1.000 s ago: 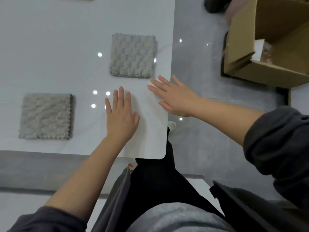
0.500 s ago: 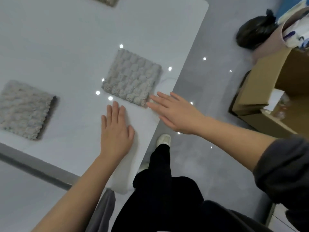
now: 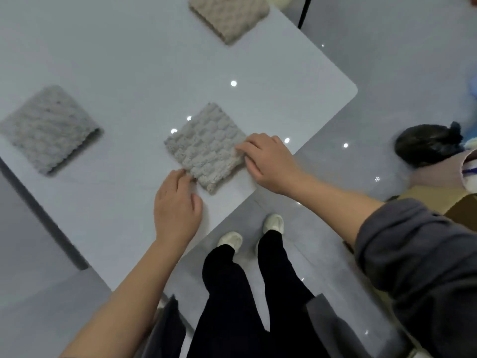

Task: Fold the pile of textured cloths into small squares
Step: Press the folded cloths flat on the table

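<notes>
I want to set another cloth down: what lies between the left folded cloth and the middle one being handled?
In the head view, only bare table lies between the left cloth and the middle cloth, apart from a small light glint.

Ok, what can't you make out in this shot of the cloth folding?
Top cloth: cut off by the head view's top edge.
Left cloth: motion blur smears its texture and layers.
Left hand: fingertips curl out of sight at the middle cloth edge, so its grip is unclear.
Box: cut by the right edge and partly behind the sleeve.
</notes>
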{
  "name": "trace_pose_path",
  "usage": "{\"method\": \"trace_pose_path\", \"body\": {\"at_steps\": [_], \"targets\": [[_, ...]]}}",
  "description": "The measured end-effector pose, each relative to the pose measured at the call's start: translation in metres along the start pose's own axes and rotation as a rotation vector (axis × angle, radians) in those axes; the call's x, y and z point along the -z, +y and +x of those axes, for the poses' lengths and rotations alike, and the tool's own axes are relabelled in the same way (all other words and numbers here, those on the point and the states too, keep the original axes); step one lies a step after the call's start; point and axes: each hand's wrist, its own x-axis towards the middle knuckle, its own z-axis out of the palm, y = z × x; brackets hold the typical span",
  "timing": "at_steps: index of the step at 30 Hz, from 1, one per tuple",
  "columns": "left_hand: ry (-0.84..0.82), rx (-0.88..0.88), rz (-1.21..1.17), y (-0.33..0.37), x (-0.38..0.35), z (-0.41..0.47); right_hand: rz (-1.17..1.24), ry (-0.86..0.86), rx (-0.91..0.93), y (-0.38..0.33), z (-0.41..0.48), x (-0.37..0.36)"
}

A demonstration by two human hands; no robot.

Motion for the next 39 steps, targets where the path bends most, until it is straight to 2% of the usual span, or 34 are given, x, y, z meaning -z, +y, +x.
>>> {"method": "trace_pose_path", "body": {"at_steps": [4, 7, 11, 13, 20, 26, 32, 35, 39], "targets": [[0.192, 0.313, -0.163, 0.027, -0.008, 0.01, 0.037, 0.019, 0.088, 0.01, 0.032, 0.004], [0.245, 0.359, -0.211, 0.042, -0.016, 0.024, 0.097, -0.031, 0.094, 0.01, 0.055, 0.002], [0.228, 0.424, -0.216, 0.048, -0.024, 0.046, 0.139, -0.218, 0.078, 0.013, 0.074, -0.007], [0.22, 0.454, -0.2, 0.046, -0.029, 0.054, 0.117, -0.245, 0.08, 0.017, 0.076, -0.012], [0.154, 0.47, -0.062, 0.047, -0.048, 0.066, -0.093, -0.26, 0.121, 0.008, 0.078, -0.034], [0.148, 0.43, -0.03, 0.044, -0.045, 0.068, -0.107, -0.245, 0.101, 0.009, 0.08, -0.037], [0.08, 0.358, -0.01, 0.033, -0.028, 0.065, -0.078, -0.259, 0.174, 0.017, 0.078, -0.026], [0.078, 0.257, -0.034, 0.006, -0.002, 0.074, -0.104, -0.216, 0.325, 0.038, 0.071, -0.003], [-0.015, -0.106, 0.011, -0.022, 0.027, 0.116, -0.253, -0.21, 0.882, 0.044, 0.065, 0.006]]}}
